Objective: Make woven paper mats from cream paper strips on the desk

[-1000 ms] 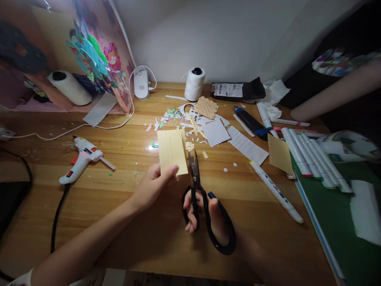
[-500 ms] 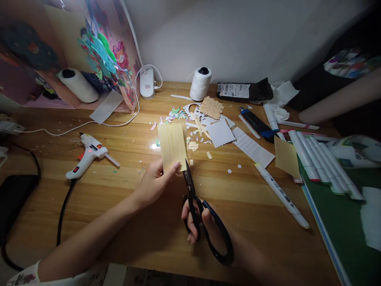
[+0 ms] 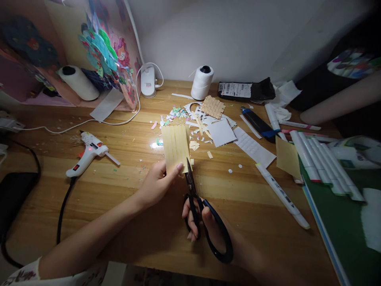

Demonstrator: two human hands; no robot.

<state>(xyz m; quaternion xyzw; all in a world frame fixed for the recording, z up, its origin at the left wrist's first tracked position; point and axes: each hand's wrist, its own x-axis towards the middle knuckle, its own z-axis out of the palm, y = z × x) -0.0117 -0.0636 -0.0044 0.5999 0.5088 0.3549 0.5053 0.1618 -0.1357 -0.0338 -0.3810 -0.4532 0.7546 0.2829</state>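
Wooden bench [image 3: 143, 234] here is kinda littered with paper scraps [image 3: 178, 114]. Left hand [image 3: 157, 180] pinches a lined yellow card [image 3: 175, 147] near its bottom edge, held over the bench; right hand [image 3: 212, 226] is curled through black-handled scissors [image 3: 190, 186], blades at the card's lower right corner.

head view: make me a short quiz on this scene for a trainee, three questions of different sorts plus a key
1. What do the left hand and the right hand each hold?
2. True or false: the glue gun lies to the left of the left hand.
3. The spool beside the black packet is: a) upright on the table, b) lying on its side, c) in the left hand.

Key:
1. Left, the yellow sheet; right, the scissors.
2. True.
3. a
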